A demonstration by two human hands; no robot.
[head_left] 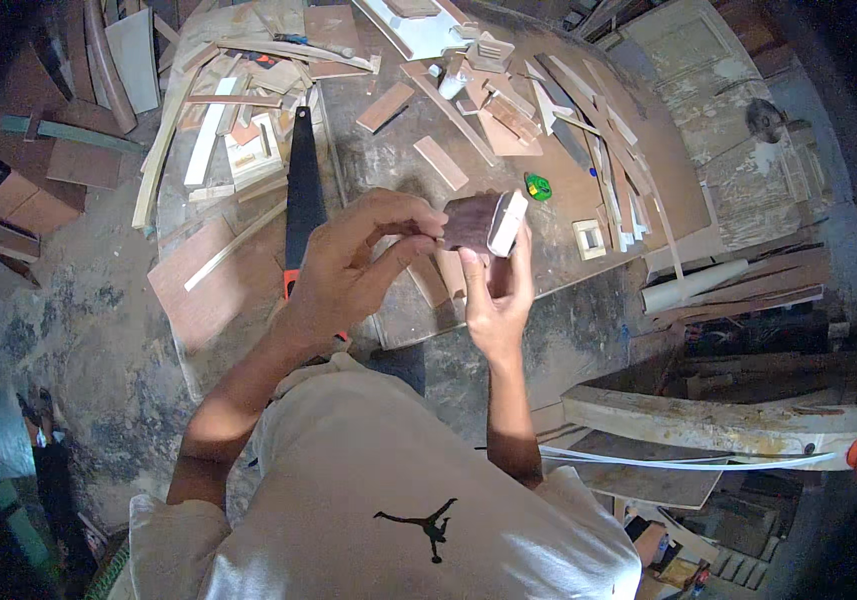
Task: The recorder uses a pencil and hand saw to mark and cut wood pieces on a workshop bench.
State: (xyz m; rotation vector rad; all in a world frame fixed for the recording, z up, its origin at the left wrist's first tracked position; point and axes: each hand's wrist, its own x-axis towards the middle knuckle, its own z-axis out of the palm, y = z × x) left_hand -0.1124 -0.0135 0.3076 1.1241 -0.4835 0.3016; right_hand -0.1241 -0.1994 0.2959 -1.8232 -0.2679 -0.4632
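Note:
Both hands are raised over the near edge of the workbench, around a small dark brown piece (pixel 468 222) with a pale, rounded block (pixel 507 222) at its right end. My right hand (pixel 500 305) grips it from below and the right, thumb on the near side. At the brown piece's left edge, my left hand (pixel 363 262) pinches with thumb and forefinger; the exact contact is hard to make out. Behind the left hand lies a handsaw (pixel 303 180) with a black blade and orange-red handle, partly covered by that hand.
On the workbench (pixel 363 165) are a green tape measure (pixel 538 186), a small square wooden frame (pixel 588 240), a wooden strip (pixel 441 163) and heaps of offcuts. A brown board (pixel 203 280) lies near left. A long timber beam (pixel 718 425) stands at my right.

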